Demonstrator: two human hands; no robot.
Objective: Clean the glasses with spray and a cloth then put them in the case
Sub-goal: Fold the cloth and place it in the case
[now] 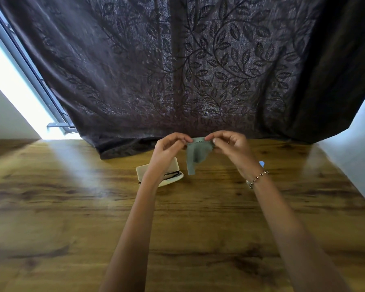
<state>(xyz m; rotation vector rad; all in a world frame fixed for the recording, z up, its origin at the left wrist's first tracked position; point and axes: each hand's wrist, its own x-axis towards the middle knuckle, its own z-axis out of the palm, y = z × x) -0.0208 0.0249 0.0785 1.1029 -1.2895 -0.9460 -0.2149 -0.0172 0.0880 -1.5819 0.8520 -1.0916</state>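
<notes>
Both hands hold a small grey-green cloth (193, 155) up above the far part of the wooden table (177, 218). My left hand (171, 147) pinches its top left corner and my right hand (228, 145) pinches its top right corner, so the cloth hangs down between them. Below my left wrist lies an open cream glasses case (142, 171). Dark glasses (174, 175) lie in it, partly hidden by my forearm. A small blue tip (261, 163) shows behind my right wrist; what it belongs to I cannot tell.
A dark leaf-patterned curtain (177, 70) hangs along the table's far edge, its hem lying on the wood. A bright window strip (13, 81) is at the left and a white wall (356, 144) at the right.
</notes>
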